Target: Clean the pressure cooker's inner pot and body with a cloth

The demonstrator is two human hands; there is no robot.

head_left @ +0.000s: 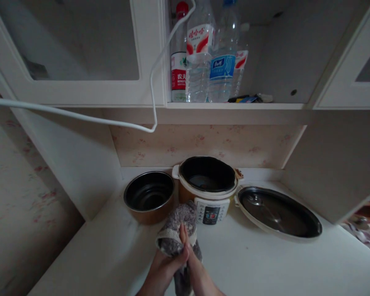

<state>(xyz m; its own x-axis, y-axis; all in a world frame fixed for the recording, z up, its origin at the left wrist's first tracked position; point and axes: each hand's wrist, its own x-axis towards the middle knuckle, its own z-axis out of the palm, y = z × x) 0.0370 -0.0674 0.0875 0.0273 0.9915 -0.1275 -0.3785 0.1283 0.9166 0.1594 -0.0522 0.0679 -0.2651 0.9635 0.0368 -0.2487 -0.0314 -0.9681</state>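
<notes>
A grey-brown cloth (pixel 185 216) with a pale edge is bunched up above the white counter. Both my hands are closed on it: my left hand (pixel 168 265) from the left, my right hand (pixel 193 261) from the right, the two meeting palm to palm. Part of the cloth hangs below the wrists. Just beyond it stands a white and brown electric cooker (pixel 213 205), its top uncovered and its inside dark. To its left is a round pot (pixel 149 209), black inside and brown outside. The cooker's lid (pixel 276 213) lies to the right, dark inner face up.
Overhead, an open cabinet shelf (pixel 234 106) holds several plastic bottles (pixel 200 61) and small items. A white cable (pixel 95 120) hangs across the left side in front of the cabinet. Side panels bound the counter (pixel 234 263), with a flowered wall behind.
</notes>
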